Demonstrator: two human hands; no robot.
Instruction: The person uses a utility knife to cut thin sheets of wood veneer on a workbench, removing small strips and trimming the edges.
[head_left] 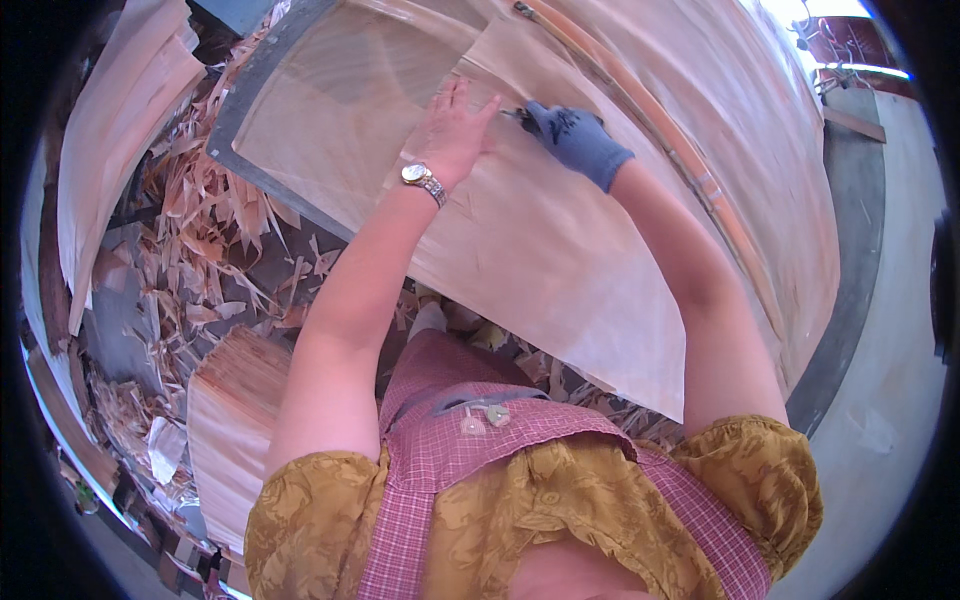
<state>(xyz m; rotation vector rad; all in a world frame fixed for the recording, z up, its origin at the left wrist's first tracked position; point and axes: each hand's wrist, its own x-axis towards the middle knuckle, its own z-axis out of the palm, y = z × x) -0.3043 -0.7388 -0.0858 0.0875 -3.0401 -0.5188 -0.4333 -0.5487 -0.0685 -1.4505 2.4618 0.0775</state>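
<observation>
A large thin sheet of pale wood veneer (560, 270) lies over the table, overlapping another sheet (350, 110) at the far left. My left hand (455, 135), bare and with a watch at the wrist, rests on the veneer with its fingers spread. Just right of it, my right hand (575, 140), in a blue-grey glove, is closed around a small dark tool (522, 117). The tool's thin tip points left toward my left fingers, at the veneer surface. Most of the tool is hidden by the glove, so its exact kind does not show.
A long orange-brown wooden strip (690, 165) lies across the veneer right of my hands. The grey table edge (280, 185) shows at left. Veneer scraps (210, 210) litter the floor, beside a veneer stack (235, 400) and hanging sheets (120, 130).
</observation>
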